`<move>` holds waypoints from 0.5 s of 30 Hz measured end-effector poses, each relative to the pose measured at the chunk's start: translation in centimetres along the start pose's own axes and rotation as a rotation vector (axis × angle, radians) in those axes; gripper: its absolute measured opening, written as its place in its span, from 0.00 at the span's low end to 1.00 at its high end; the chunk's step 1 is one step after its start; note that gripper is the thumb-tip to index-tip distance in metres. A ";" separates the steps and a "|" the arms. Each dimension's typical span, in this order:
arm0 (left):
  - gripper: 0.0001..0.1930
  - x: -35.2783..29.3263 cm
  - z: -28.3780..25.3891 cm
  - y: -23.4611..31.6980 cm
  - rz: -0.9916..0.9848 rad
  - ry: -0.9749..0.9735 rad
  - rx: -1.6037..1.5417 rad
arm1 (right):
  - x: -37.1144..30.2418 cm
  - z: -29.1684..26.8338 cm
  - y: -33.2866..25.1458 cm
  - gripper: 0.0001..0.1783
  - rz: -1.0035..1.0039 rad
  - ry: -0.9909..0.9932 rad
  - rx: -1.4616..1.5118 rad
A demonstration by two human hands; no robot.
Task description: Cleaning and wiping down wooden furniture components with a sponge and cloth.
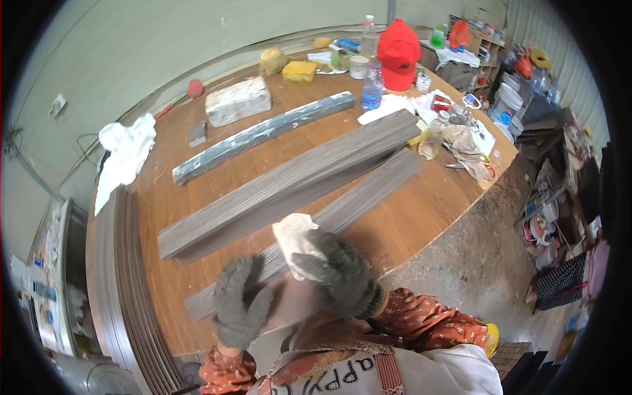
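In a dark grey knit glove, my right hand is closed around a crumpled white cloth. The cloth lies against a narrow grey wood-grain strip, which slants across the near side of the table. My left hand, gloved alike, is over the strip's near left end with its thumb apart from the fingers; nothing shows in it. Whether its palm touches the strip is hidden. Just beyond lies a wider grey wood-grain profile, parallel to the strip.
A stack of long grey strips covers the table's left side. Farther back lie a paint-smeared bar, a white-stained block and a yellow sponge. A red cap, a bottle of blue liquid and rags crowd the far right.
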State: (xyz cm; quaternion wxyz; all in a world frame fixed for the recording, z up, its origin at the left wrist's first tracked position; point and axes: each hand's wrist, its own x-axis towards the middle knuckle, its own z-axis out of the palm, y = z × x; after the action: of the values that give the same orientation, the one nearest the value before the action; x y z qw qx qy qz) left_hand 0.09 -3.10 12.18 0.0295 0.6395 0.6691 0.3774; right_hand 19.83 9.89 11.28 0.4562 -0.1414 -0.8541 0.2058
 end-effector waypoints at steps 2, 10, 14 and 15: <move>0.30 2.0 3.2 -0.5 0.083 0.059 0.199 | -0.3 1.3 1.5 0.27 -0.065 -0.088 -0.281; 0.41 4.8 7.5 -1.0 -0.002 -0.193 0.505 | -5.2 0.1 15.0 0.30 0.406 0.158 0.577; 0.41 4.9 7.5 -1.5 -0.018 -0.209 0.493 | -4.5 -9.2 20.3 0.33 0.062 -0.107 -0.685; 0.41 5.0 7.6 -1.7 -0.017 -0.225 0.485 | -4.7 -10.5 21.5 0.33 0.056 -0.109 -0.679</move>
State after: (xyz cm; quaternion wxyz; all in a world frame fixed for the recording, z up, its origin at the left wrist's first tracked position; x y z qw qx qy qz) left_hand 1.78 4.98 8.04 -0.0473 0.6603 0.7377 0.1323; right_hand 32.35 29.04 2.83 0.3308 -0.2974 -0.8928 -0.0706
